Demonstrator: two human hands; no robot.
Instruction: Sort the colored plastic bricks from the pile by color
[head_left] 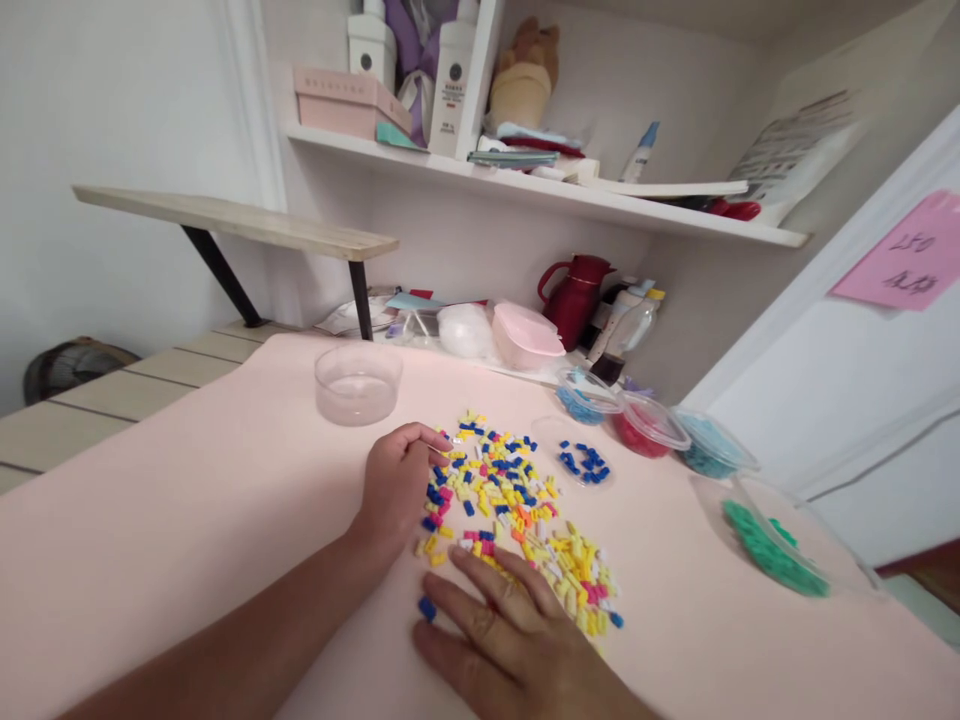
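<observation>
Many small toy building bricks (499,480) in yellow, blue, pink, white and orange lie in a loose pile on the pink tabletop. My left hand (397,485) rests at the pile's left edge, its fingers bent loosely toward the bricks; no brick shows in its grasp, and its palm side is hidden. Spread low over the near side of the pile is my right hand (510,635), fingers stretched out, hiding some bricks beneath. A single blue brick (427,608) lies beside its thumb and index finger. Blue bricks (585,462) sit in a shallow clear dish to the pile's right.
An open clear round container (358,390) stands behind my left hand. Clear tubs of blue (579,402), red (646,430), teal (709,445) and green pieces (776,550) line the right side. Behind are a pink box (527,335), a red jug (576,300) and bottles; a shelf (540,185) overhangs.
</observation>
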